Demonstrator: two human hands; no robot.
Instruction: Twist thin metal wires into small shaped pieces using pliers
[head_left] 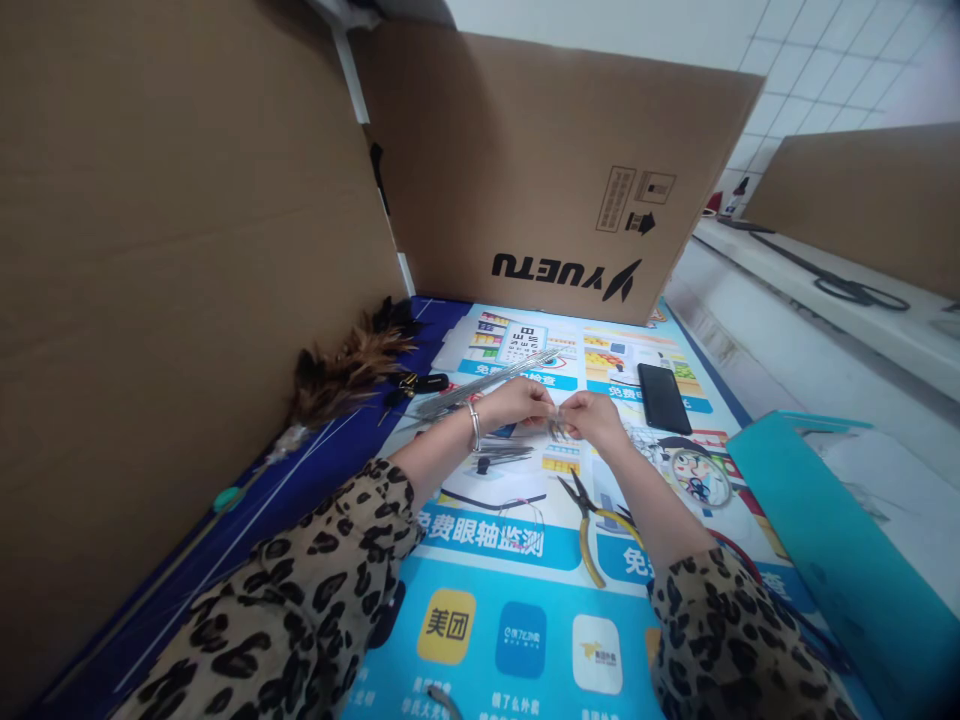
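Note:
My left hand (519,402) and my right hand (595,418) meet over the middle of the printed mat (517,560), fingers pinched together on a small bunch of thin wires (556,428) held between them. A silver bracelet (474,425) sits on my left wrist. Both arms wear leopard-print sleeves. Yellow-handled pliers (592,520) lie on the mat just below my right hand. A bundle of long thin metal rods (480,385) lies behind my left hand.
Cardboard walls (555,170) stand at the left and back. A feather duster (337,375) lies at the left, a black phone (663,397) at the back right, a wire coil (697,478) beside it, and a teal bag (832,540) at the right.

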